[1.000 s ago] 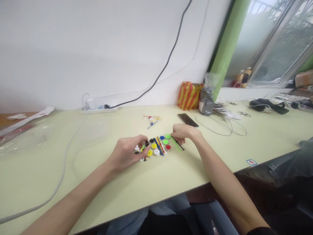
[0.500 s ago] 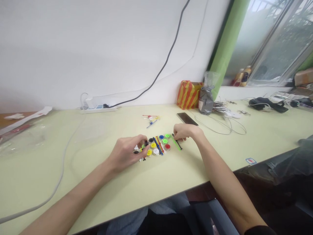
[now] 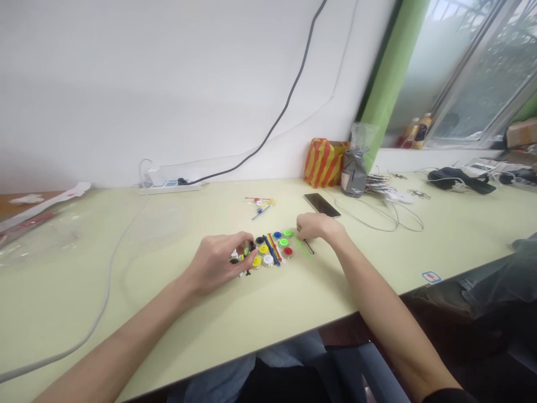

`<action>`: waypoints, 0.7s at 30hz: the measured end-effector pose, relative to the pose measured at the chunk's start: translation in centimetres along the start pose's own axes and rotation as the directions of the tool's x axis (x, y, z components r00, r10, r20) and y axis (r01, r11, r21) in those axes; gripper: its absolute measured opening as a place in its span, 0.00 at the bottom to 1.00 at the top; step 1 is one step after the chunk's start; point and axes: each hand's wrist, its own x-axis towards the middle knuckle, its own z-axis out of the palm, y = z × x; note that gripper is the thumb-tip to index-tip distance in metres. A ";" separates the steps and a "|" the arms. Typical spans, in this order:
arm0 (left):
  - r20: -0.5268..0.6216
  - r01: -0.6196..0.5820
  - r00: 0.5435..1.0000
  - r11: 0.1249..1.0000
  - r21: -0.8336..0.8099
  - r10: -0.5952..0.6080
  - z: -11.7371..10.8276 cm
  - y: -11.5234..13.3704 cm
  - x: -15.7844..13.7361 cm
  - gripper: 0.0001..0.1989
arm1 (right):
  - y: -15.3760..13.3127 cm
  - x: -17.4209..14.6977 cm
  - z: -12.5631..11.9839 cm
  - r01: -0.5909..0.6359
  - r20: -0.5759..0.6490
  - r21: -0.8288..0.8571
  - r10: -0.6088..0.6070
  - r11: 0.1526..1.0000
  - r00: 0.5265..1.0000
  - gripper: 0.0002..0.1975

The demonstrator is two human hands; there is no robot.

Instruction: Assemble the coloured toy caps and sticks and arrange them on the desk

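Observation:
My left hand [image 3: 224,257] is closed, thumb and fingers pinching a small black piece [image 3: 252,246] at the left end of a cluster of small parts. Under those fingers lie parts that are mostly hidden. My right hand [image 3: 314,225] grips the upper end of a thin black stick [image 3: 309,247], beside a flat green strip [image 3: 302,246] on the table. Between the hands are several round discs, among them a red disc [image 3: 287,252], a white disc [image 3: 268,260] and a blue disc [image 3: 277,235]. A bundle of coloured strips [image 3: 272,249] lies slanted amid them.
Farther back on the table [image 3: 188,324] are small red, yellow and blue pieces [image 3: 260,208] and a dark phone [image 3: 322,205]. A striped bag [image 3: 326,162] and a grey bag [image 3: 353,178] stand by the wall. A white cable [image 3: 103,302] curves along the left.
The black stick has swung slightly away from the green strip, with my right hand holding its upper end. My left hand stays nearly still.

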 end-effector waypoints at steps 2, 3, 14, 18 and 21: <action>-0.004 0.001 1.000 1.000 0.000 -0.001 0.0 0.0 0.0 0.04 | 0.2 -0.2 -0.2 0.025 0.007 0.010 -0.025 1.000 1.000 0.08; -0.009 0.002 1.000 1.000 0.000 -0.002 0.0 0.0 0.0 0.04 | 0.4 -0.2 -0.3 0.034 0.008 0.013 -0.034 0.999 0.999 0.08; -0.008 0.005 1.000 1.000 0.007 -0.005 -0.1 0.1 -0.1 0.05 | 2.6 0.4 -0.3 -0.017 0.018 0.098 0.015 0.995 1.000 0.10; -0.018 0.053 0.998 0.999 0.009 -0.053 0.1 0.1 0.0 0.07 | 1.6 0.2 -0.4 0.088 -0.190 0.115 -0.065 0.989 0.980 0.06; 0.004 0.141 0.990 0.989 0.036 -0.141 0.2 0.1 0.0 0.09 | -1.0 -0.4 -0.3 0.402 -0.510 0.218 -0.248 0.889 0.824 0.07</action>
